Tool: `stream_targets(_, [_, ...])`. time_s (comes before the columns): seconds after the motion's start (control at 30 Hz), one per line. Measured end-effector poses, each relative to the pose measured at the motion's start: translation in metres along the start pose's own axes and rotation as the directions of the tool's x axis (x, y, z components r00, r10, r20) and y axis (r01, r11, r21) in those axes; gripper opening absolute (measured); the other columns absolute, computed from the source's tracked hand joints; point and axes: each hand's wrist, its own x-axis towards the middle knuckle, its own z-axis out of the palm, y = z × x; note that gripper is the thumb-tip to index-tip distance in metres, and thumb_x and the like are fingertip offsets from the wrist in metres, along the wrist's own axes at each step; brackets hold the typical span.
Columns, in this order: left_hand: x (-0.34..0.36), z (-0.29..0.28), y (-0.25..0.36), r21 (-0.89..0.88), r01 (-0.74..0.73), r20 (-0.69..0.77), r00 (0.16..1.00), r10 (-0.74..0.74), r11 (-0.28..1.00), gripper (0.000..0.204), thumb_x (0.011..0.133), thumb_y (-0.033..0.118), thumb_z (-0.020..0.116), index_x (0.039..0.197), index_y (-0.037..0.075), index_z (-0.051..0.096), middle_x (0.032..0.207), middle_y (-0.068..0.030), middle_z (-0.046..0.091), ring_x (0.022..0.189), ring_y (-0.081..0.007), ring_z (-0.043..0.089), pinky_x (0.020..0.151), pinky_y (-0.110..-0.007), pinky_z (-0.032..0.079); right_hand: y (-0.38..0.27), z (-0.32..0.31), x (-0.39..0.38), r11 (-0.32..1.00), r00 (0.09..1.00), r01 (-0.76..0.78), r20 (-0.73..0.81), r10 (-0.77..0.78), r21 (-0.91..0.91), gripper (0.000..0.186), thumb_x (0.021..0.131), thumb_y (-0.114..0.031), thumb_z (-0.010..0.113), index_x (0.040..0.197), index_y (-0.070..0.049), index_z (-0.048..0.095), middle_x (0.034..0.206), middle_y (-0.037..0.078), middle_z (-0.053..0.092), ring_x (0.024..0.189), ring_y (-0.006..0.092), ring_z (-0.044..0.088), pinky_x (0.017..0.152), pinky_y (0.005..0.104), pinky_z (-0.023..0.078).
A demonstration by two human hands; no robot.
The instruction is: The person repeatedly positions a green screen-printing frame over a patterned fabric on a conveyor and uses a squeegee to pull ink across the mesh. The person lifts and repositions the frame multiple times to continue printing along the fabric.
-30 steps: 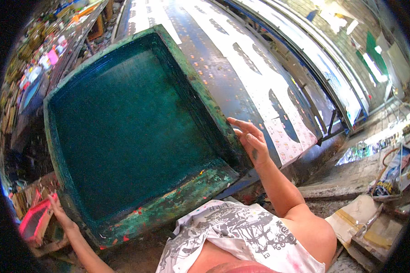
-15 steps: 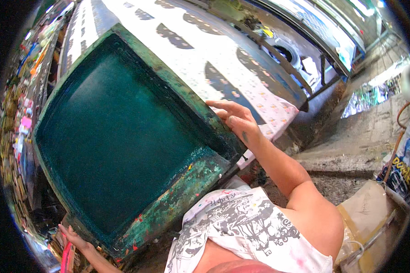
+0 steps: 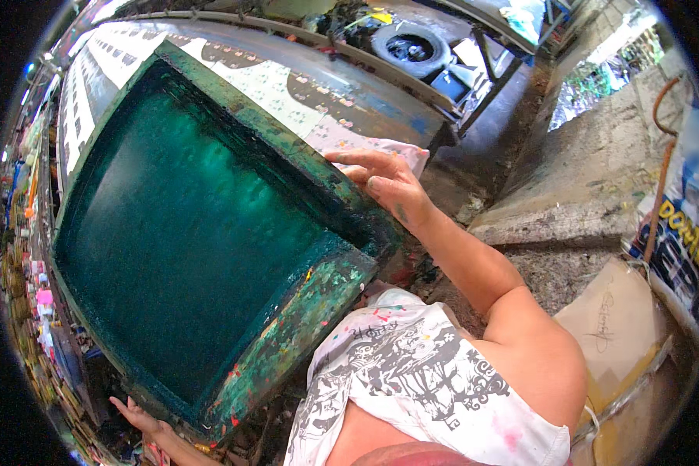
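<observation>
A large screen-printing frame (image 3: 186, 233) with dark green mesh and a paint-crusted wooden rim is raised and tilted in front of me. My right hand (image 3: 388, 182) is closed on its right-hand rim, fingers along the top edge and thumb on the near side. At the lower left, my left hand (image 3: 136, 417) is beside the frame's edge, fingers stretched out and apart; its contact with the rim is partly hidden. Behind the frame, light floral fabric (image 3: 349, 138) with dark curved printed shapes covers a long table (image 3: 365, 85).
A tyre (image 3: 412, 50) and assorted items lie beyond the table, under another bench. To the right are a concrete ledge (image 3: 559, 217), a brown cardboard piece (image 3: 610, 318) and a printed sack (image 3: 672, 241). Cluttered shelves (image 3: 35, 303) line the left side.
The view has swung right, so the table and tyre appear further left. The frame has shifted slightly left with my right hand on it. Light now shows through its mesh.
</observation>
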Motion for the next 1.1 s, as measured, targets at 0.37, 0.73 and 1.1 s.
stream_targets(0.37, [-0.034, 0.099, 0.017, -0.318, 0.081, 0.213, 0.977, -0.012, 0.945, 0.079, 0.113, 0.059, 0.043, 0.177, 0.015, 0.026, 0.179, -0.019, 0.03, 0.16, -0.0322, 0.035, 0.132, -0.044, 0.016, -0.087, -0.042, 0.003, 0.983, 0.998, 0.032, -0.042, -0.04, -0.18, 0.07, 0.097, -0.035, 0.074, 0.153, 0.006, 0.057, 0.146, 0.021, 0.068, 0.128, 0.0257, 0.069, 0.112, 0.0376, 0.052])
stream_targets(0.73, [-0.042, 0.17, 0.311, -0.152, 0.072, 0.174, 0.984, -0.045, 0.986, 0.099, 0.104, 0.075, 0.049, 0.176, 0.01, 0.025, 0.181, -0.0176, 0.024, 0.166, -0.035, 0.024, 0.134, -0.049, 0.011, -0.177, -0.144, 0.161, 0.992, 0.998, 0.062, 0.005, -0.062, -0.111, 0.078, 0.103, -0.042, 0.066, 0.155, 0.012, 0.049, 0.158, 0.027, 0.056, 0.132, 0.0368, 0.066, 0.113, 0.047, 0.052])
stream_targets(1.1, [-0.034, 0.186, 0.609, 0.088, 0.144, 0.108, 0.982, -0.154, 0.986, 0.118, 0.096, 0.084, 0.054, 0.174, 0.0, 0.024, 0.178, -0.0318, 0.022, 0.165, -0.0395, 0.023, 0.133, -0.051, 0.013, -0.249, -0.167, 0.283, 0.985, 0.999, 0.025, -0.027, -0.021, 0.169, 0.067, 0.103, -0.039, 0.067, 0.153, 0.004, 0.058, 0.161, 0.028, 0.054, 0.151, 0.0388, 0.052, 0.124, 0.0529, 0.042])
